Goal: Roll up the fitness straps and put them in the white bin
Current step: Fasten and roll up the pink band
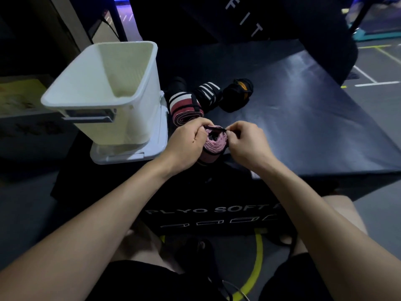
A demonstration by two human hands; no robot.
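Pink strap: you've got the pink roll [214, 146] coiled up tight between both hands, right at the near edge of the black plyo box [314, 118], spiral end facing you.
Left hand: your left hand [186, 144] is wrapped around the roll's left side, fingers curled over the top edge.
Right hand: your right hand [245, 141] is pinching the thin black loop [214, 128] that runs across the top of the roll, thumb and fingertips closed on it.
Other rolls: three more already rolled, lying on the box just behind your hands. The red striped roll [184, 109] is closest to the bin, the black-and-white striped roll [207, 94] is next to it, and the black-and-orange roll [237, 94] is furthest right.
White bin: the white bin [104, 92] stands upright to your left, sitting on its white lid [130, 155]. Can't see any straps inside from this angle.
Down below: your knees, plus a yellow curved floor line [257, 263].
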